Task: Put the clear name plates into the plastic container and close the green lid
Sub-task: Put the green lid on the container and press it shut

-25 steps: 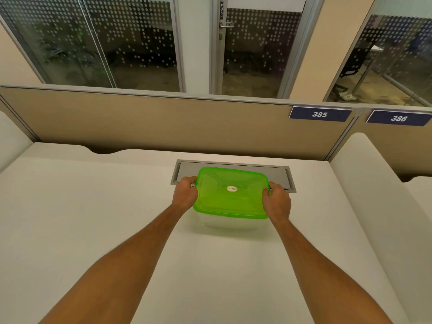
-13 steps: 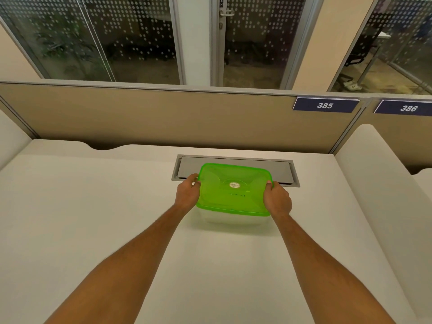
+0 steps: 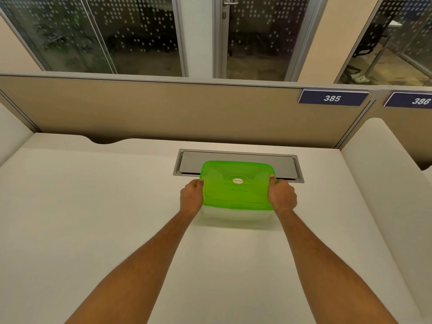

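Green lid (image 3: 237, 187) sits on the plastic container (image 3: 236, 217) mid-desk (image 3: 93, 218). My left hand (image 3: 191, 199) and right hand (image 3: 281, 197) clamp opposite lid edges. Name plates presumably inside; walls too cloudy to confirm. Left: verify seal.

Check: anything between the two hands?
Head view: only the green lid on its clear container. Left hand and right hand grip its opposite sides.

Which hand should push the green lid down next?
Probably both. The left hand and right hand grip opposite ends of the green lid, mirrored, so neither is better placed. It sits on the plastic container.
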